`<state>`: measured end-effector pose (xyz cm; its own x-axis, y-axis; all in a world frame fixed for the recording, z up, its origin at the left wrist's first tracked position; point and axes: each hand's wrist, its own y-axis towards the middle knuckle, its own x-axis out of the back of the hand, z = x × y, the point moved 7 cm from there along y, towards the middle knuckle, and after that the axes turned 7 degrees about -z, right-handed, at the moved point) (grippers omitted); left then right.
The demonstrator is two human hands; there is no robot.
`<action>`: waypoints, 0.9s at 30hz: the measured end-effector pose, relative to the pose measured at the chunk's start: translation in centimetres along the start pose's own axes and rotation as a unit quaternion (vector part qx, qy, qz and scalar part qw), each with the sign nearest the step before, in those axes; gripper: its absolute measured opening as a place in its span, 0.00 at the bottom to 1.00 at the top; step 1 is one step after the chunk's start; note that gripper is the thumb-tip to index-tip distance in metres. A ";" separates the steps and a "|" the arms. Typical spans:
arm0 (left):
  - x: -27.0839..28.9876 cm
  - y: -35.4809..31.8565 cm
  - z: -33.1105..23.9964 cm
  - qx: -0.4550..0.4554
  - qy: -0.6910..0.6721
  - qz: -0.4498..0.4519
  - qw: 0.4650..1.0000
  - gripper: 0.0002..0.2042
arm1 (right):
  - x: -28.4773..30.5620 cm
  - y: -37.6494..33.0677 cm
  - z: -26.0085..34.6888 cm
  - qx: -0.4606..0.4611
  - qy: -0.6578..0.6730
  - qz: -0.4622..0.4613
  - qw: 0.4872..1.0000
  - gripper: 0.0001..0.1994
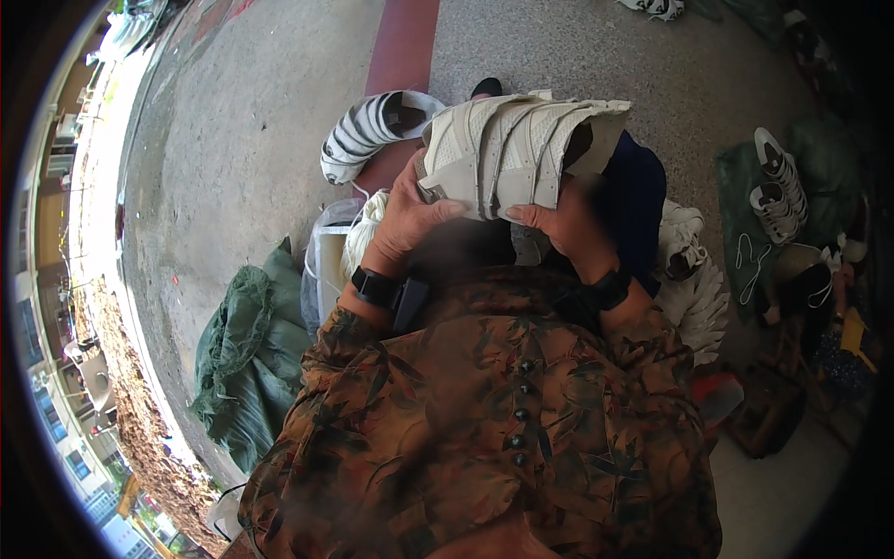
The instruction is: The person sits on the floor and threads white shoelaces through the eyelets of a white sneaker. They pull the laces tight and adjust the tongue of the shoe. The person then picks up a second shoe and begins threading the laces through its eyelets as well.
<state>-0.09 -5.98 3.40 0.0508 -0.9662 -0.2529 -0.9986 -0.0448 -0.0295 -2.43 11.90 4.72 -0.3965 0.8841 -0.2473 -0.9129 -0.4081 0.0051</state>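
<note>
A nested stack of cream shoe uppers (503, 149) is held up in front of my body, its layers overlapping from left to right. My left hand (414, 212) grips the stack's left end, thumb along the near lower edge. At the other end, my right hand (570, 222) has its thumb pressed on the same edge; part of this hand is blurred. The fingers beneath the stack are hidden. Just beyond my left hand, a curved row of nested white and dark-striped uppers (358, 138) lies on the floor.
White bundles (694, 298) lie to my right, and a white-lined container (326, 252) stands at my left. Green sacking (247, 345) is heaped farther left. On the far right, more uppers (780, 196) rest on a green sheet (745, 177). A reddish stripe (402, 47) crosses the floor ahead.
</note>
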 end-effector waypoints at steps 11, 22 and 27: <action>-7.0 4.1 -9.2 -0.174 0.347 0.074 0.919 0.28 | 3.4 2.9 0.4 0.045 0.157 -0.048 0.985 0.24; -14.8 2.9 4.4 -0.454 0.573 0.174 0.660 0.13 | 8.5 -4.3 0.0 -0.009 -0.246 -0.250 0.936 0.14; -13.2 1.2 7.2 -0.302 0.628 0.288 0.657 0.12 | 7.6 0.2 -2.3 0.118 -0.468 -0.190 0.855 0.27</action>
<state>-1.80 8.54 -0.21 -0.0137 -0.2979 0.9545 -0.6904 0.6933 0.2065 -5.35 17.99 0.62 0.1307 0.7833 0.6078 -0.9430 -0.0911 0.3202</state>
